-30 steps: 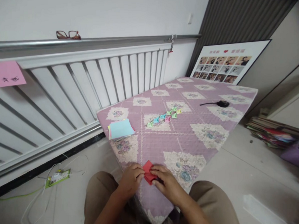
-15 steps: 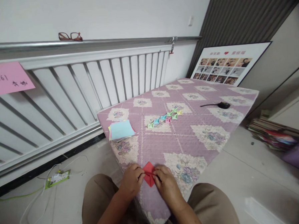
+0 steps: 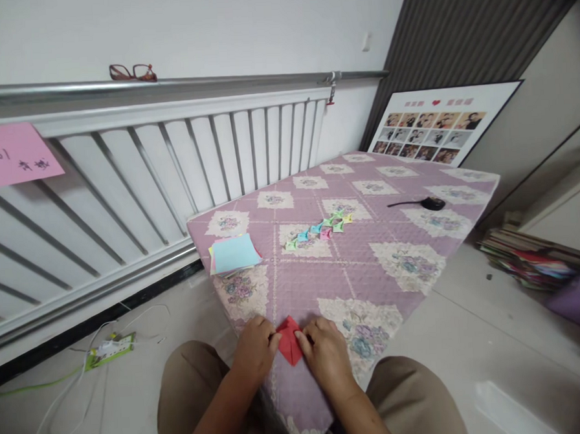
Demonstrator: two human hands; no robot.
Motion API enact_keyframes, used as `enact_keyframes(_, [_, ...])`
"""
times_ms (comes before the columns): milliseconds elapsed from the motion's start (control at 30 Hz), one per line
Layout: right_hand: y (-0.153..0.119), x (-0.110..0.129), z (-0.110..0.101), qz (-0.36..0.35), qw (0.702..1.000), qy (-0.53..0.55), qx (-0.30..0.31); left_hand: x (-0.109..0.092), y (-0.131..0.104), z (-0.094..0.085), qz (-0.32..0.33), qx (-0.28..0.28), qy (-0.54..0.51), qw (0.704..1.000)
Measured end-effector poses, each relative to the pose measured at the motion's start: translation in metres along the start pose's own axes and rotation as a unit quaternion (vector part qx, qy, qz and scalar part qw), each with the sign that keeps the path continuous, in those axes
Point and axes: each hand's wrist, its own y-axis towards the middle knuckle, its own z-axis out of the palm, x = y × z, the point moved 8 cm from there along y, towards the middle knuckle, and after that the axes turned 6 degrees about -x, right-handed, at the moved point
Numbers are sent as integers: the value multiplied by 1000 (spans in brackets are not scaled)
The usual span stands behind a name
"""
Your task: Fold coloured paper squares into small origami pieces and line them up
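Observation:
A red folded paper [image 3: 289,342], diamond-shaped with a crease down its middle, lies at the near end of the cloth-covered table [image 3: 303,284]. My left hand [image 3: 258,345] pinches its left corner between thumb and fingers. On the opposite side, my right hand [image 3: 325,348] grips the right corner, thumb on top. Farther left sits a stack of coloured paper squares [image 3: 234,253] with a light blue sheet uppermost. Several small folded paper pieces [image 3: 325,234] in green, blue, pink and yellow form a cluster near the table's middle.
A black object with a thin handle [image 3: 432,203] rests on the right part of the table. Behind stand a white radiator [image 3: 247,145] and a photo board [image 3: 426,129]. Glasses [image 3: 133,72] sit on the pipe. A power strip [image 3: 110,351] is on the floor at left.
The flaps raised between my fingers at the middle of the red paper now lie flatter. My hands have moved slightly apart, out to its side corners.

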Motion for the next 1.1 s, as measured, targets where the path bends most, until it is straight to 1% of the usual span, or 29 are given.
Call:
enact_keyframes(100, [1,-1,0,3,1000,-14,-6,-1,1,0,-8,14,26,1000])
enact_keyframes(200, [2,-1,1,12,1000,-27,1,0,2,1,-14,26,46,999])
enact_keyframes(333, [4,0,1,16,999,-33,12,-4,3,1,6,38,49,998])
enact_keyframes(433, [5,0,0,19,999,-36,14,-4,4,1,11,40,47,998])
enact_keyframes(700, [7,0,1,21,999,-48,13,4,7,4,-26,36,43,998])
enact_keyframes(900, [6,0,1,24,999,-44,12,2,5,4,-35,29,39,998])
enact_keyframes(1000, [6,-2,1,26,999,-29,8,-2,3,2,-22,20,38,999])
enact_keyframes(1100, [6,-3,1,26,1000,-16,2,-7,1,4,12,29,35,999])
